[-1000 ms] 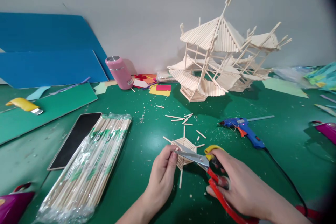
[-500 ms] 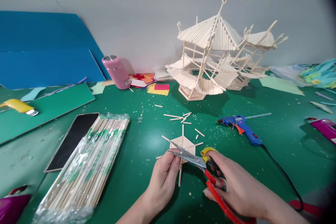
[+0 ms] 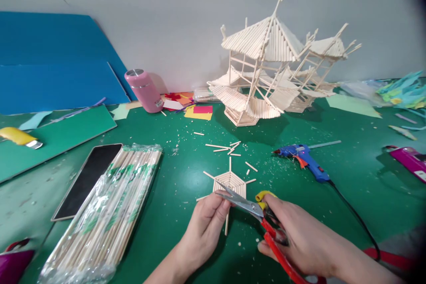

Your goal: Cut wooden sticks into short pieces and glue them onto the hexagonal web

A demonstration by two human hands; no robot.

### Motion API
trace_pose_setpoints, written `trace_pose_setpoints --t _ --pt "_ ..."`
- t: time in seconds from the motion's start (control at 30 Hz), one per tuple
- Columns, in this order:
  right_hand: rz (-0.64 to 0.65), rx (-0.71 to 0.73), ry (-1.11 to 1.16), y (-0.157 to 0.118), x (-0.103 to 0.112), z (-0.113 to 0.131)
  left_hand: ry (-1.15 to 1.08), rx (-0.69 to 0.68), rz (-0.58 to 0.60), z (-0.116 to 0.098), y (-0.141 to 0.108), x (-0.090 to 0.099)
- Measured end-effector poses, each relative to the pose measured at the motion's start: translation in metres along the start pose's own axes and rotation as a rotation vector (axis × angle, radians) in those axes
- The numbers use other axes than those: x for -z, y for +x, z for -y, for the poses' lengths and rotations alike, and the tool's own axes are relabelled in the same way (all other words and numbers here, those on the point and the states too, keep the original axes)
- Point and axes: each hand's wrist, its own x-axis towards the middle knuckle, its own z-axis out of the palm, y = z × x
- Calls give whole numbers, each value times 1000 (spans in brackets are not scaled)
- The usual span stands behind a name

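My right hand (image 3: 294, 235) is wrapped around scissors (image 3: 244, 204) with red on the handles; a yellow and black part shows by my fingers. The blades point left, nearly closed, at the fingertips of my left hand (image 3: 208, 219). That hand is pinched shut, and whatever lies between finger and thumb is too hidden to name. Behind the blades, flat on the table, lies a six-sided web-like piece of thin wooden sticks (image 3: 235, 180) with spokes sticking out; my left fingers partly cover it.
Cut stick pieces (image 3: 218, 147) lie beyond the web. A blue glue gun (image 3: 308, 159) with its cord is at right. A wrapped stick bundle (image 3: 109, 213) overlaps a black phone-like slab (image 3: 88, 182) at left. A stick pagoda model (image 3: 262, 66) and pink flask (image 3: 144, 91) stand behind.
The scissor blades have come closer together at my left fingertips. The whole view has shifted slightly; the things on the table lie as before.
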Motion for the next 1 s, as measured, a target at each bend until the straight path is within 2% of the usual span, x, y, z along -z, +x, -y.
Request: trace_pose_setpoints --t 0.27,0.43,0.67,0.77,0.87,1.0 --pt "-49 -36 -8 1 -8 0 -10 44 14 -4 -1 -2" --pt "-197 -77 -1 8 -7 -11 -36 105 -5 -1 0 -5" --pt "-376 -151 -116 8 6 -32 -147 187 -16 1 0 -5" --pt "-468 -200 -215 5 9 -48 -164 201 -74 2 1 -5" --pt "-546 -246 -341 -1 12 -66 -135 192 -188 5 4 -5" --pt "-615 -147 -493 -10 19 -75 -54 116 -296 8 8 -6"
